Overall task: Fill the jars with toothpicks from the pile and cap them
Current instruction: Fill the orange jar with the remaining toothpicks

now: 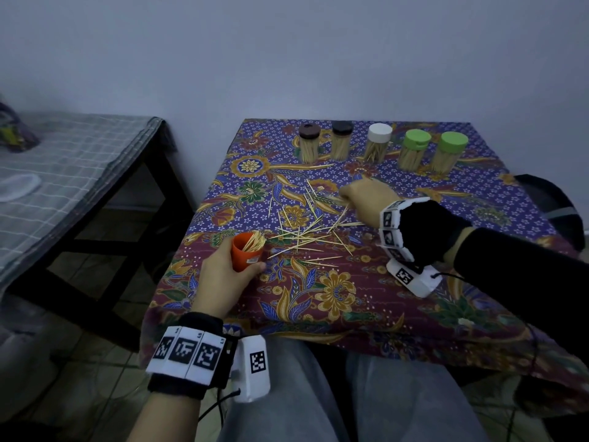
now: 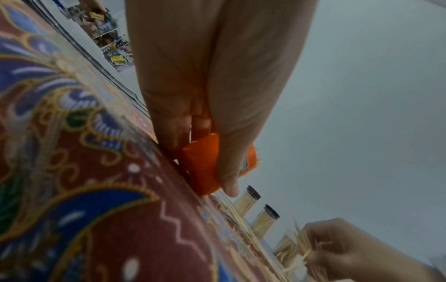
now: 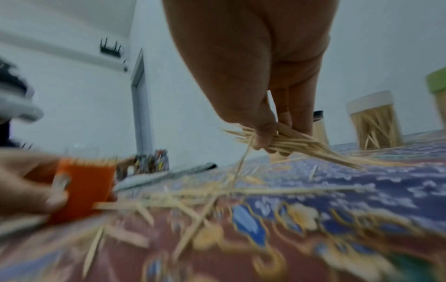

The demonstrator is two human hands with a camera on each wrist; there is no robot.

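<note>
Fingers of left hand wrap the orange jar, part-filled, at the table's near-left. Beyond it: loose toothpick pile, then right hand pinching a bundle. Five capped jars line the far edge.

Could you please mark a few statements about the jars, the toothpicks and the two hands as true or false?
1. The left hand holds the uncapped orange plastic jar. True.
2. The orange jar holds no toothpicks. False: toothpicks stand in its open mouth.
3. The right hand pinches a bundle of wooden toothpicks. True.
4. Five capped clear jars stand in a row at the far edge of the patterned tablecloth. True.
5. All five caps are green. False: two are dark brown, one is white, two are green.
6. No loose toothpicks remain on the cloth. False: many lie scattered between the hands.
</note>
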